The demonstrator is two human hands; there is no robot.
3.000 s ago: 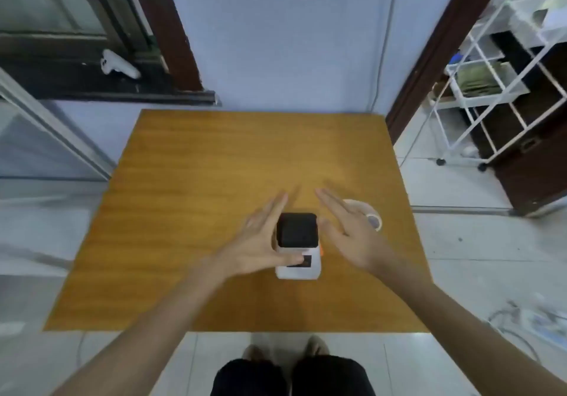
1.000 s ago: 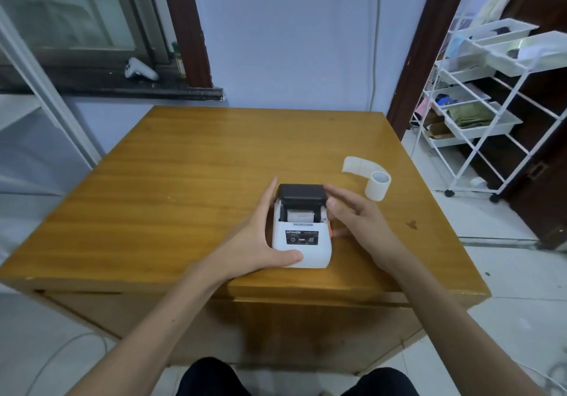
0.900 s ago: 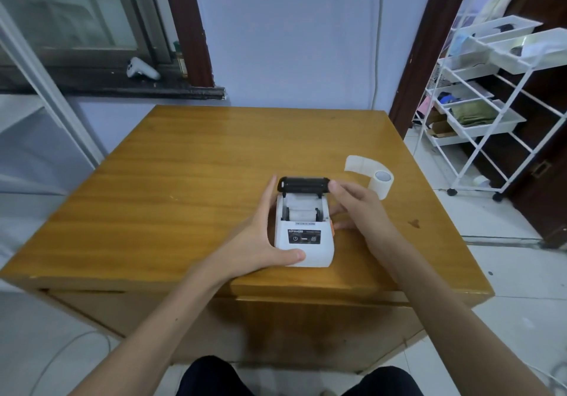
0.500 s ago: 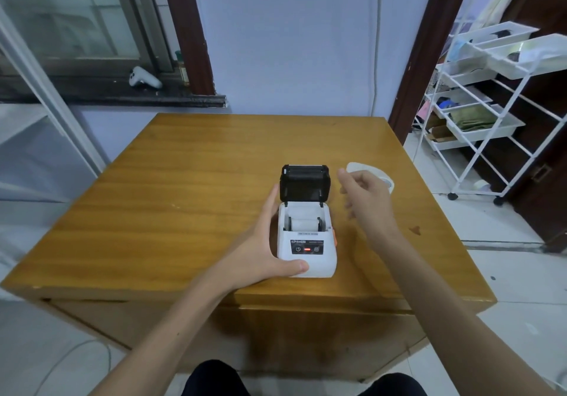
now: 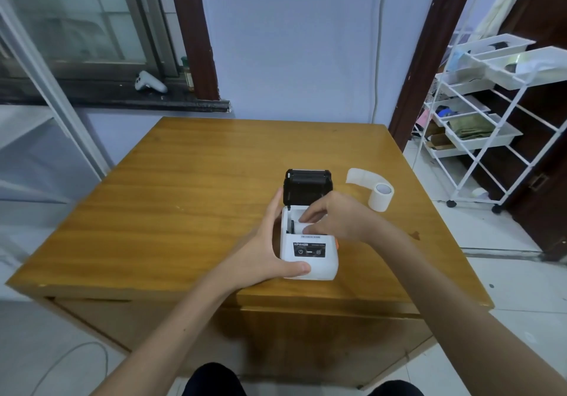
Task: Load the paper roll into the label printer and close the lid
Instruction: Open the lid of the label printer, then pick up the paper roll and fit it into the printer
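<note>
a small white label printer point(image 5: 308, 253) sits on the wooden table point(image 5: 190, 199), close to the near edge and a bit toward the right side. its black lid point(image 5: 307, 187) is flipped open and stands up at the back of the printer. the front of the printer has a dark panel with little buttons, and a bit of orange shows on its right side.

the left hand point(image 5: 265, 249) is clamped on the printer. its thumb lies across the front bottom edge and its fingers go up along the left side, touching the white body.

the right hand point(image 5: 336, 219) reaches over the open top of the printer. its fingertips point(image 5: 306, 219) are pinched together down in the open paper space, on something small and white there. what that white thing is cannot be told for sure.

the paper roll point(image 5: 381, 196) stands on end on the table, off to the right of the printer and a little farther back, near the right edge. it is not touching the printer or either hand. a loose strip of paper curls away from it toward the back.

a white wire rack point(image 5: 478, 125) with trays stands on the floor past the right edge of the table.
</note>
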